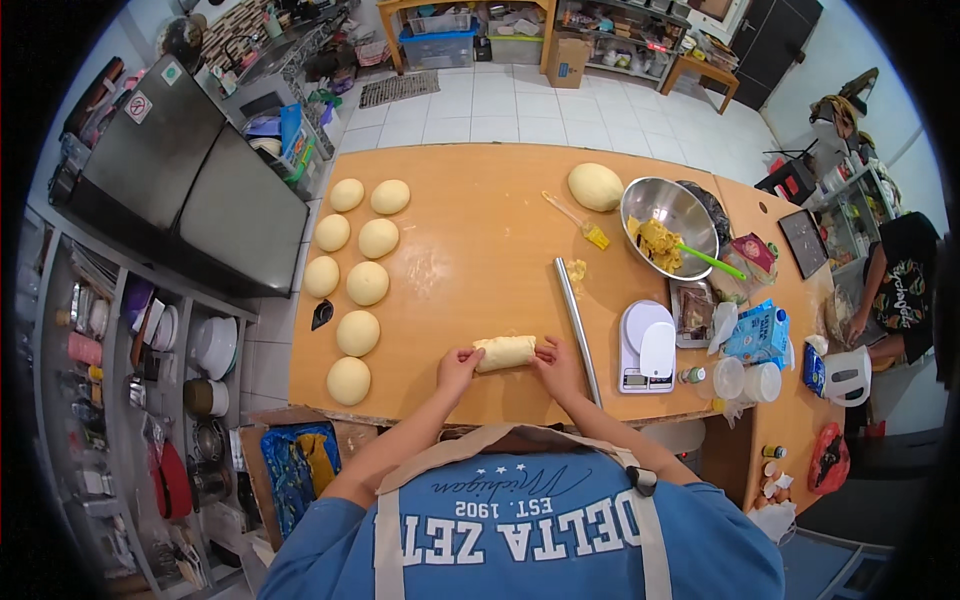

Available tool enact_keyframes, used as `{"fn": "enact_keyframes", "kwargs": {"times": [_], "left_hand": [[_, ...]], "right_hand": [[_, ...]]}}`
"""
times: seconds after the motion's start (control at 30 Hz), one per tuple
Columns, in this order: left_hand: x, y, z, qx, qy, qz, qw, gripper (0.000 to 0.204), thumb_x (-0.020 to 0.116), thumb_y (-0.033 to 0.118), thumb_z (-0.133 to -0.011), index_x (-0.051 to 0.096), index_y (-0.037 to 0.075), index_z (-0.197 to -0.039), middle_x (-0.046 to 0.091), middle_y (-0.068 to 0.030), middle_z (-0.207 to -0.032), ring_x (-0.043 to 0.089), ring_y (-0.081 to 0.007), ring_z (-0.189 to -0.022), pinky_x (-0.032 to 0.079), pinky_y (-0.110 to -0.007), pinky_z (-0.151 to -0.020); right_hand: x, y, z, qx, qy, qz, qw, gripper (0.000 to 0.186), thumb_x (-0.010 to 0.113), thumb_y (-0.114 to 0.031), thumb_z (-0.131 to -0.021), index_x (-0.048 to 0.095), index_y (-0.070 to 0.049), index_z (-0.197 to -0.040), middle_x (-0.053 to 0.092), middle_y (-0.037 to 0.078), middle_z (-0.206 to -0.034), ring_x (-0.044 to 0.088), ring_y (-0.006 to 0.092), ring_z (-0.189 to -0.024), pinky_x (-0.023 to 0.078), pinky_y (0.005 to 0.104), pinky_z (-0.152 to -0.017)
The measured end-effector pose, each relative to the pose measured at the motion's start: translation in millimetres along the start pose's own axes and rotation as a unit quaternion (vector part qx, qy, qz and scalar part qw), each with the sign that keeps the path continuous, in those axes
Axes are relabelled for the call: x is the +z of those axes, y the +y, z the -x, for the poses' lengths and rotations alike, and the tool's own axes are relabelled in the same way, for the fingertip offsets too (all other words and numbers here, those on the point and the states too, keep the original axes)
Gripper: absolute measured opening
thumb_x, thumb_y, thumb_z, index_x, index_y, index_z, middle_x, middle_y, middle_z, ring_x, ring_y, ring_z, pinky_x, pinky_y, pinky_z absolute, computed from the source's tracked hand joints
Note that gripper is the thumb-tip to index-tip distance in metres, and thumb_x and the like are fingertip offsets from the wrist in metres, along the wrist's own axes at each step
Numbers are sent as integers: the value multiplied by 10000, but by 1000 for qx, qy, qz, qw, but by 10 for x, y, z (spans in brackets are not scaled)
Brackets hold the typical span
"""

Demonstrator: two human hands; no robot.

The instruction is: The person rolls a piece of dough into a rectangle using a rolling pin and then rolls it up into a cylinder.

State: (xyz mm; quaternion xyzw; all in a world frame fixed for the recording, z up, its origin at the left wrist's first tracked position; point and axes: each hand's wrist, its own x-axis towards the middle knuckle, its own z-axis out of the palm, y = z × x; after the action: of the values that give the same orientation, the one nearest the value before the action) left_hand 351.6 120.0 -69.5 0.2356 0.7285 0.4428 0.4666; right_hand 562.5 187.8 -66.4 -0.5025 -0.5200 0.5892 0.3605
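A short rolled log of pale dough [504, 353] lies near the front edge of the wooden table. Around its left end close the fingers of my left hand [457, 368]; my right hand [556, 367] grips the right end. Just right of my right hand, a long metal rolling pin [577, 335] rests slantwise on the tabletop. Two uneven columns of round dough balls [368, 284] fill the table's left side. A larger dough ball [595, 187] sits at the far right, beside a steel bowl [712, 222] of yellowish filling [658, 246] with a green-handled spatula [712, 262] in it.
A pastry brush [592, 234] with yellow bristles lies left of the bowl. A white kitchen scale [648, 345], a blue carton [758, 335], plastic tubs [762, 381] and a white jug [850, 376] stand to the right. Another person [900, 285] is at the far right; a dark fridge [185, 180] stands left.
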Motion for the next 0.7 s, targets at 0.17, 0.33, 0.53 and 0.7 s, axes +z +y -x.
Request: {"fn": "enact_keyframes", "kwargs": {"times": [0.17, 0.33, 0.53, 0.7], "left_hand": [[76, 162, 14, -24, -27, 39, 999, 333, 713, 282, -865, 654, -14, -1006, 667, -67, -885, 600, -135, -770, 493, -282, -697], [41, 113, 77, 11, 110, -72, 991, 329, 696, 253, -882, 638, -18, -1058, 664, -69, -913, 594, -117, -799, 489, -272, -702], [39, 247, 50, -63, -105, 106, 987, 382, 703, 253, -878, 582, -17, -1119, 647, -86, -960, 598, -140, -824, 489, -258, -758], [-15, -70, -112, 225, 158, -188, 943, 346, 648, 279, -901, 636, -22, -1070, 661, -113, -996, 634, -229, -818, 492, -341, -791]], "right_hand": [[-93, -66, -139, 45, -86, 56, 994, 622, 728, -38, -806, 379, 21, -1318, 636, 181, -1130, 635, 212, -987, 526, 302, -843], [-77, -218, -86, 46, -49, 146, 987, 627, 721, -41, -814, 381, 1, -1338, 629, 158, -1149, 609, 194, -1033, 511, 312, -876], [-141, -145, -199, 70, -126, -14, 989, 559, 722, -100, -828, 444, 16, -1298, 586, 163, -1224, 600, 225, -1044, 498, 337, -912], [-159, -529, -170, -47, -58, 350, 934, 478, 677, -143, -869, 500, -5, -1291, 607, 176, -1196, 554, 303, -1121, 430, 388, -986]]}}
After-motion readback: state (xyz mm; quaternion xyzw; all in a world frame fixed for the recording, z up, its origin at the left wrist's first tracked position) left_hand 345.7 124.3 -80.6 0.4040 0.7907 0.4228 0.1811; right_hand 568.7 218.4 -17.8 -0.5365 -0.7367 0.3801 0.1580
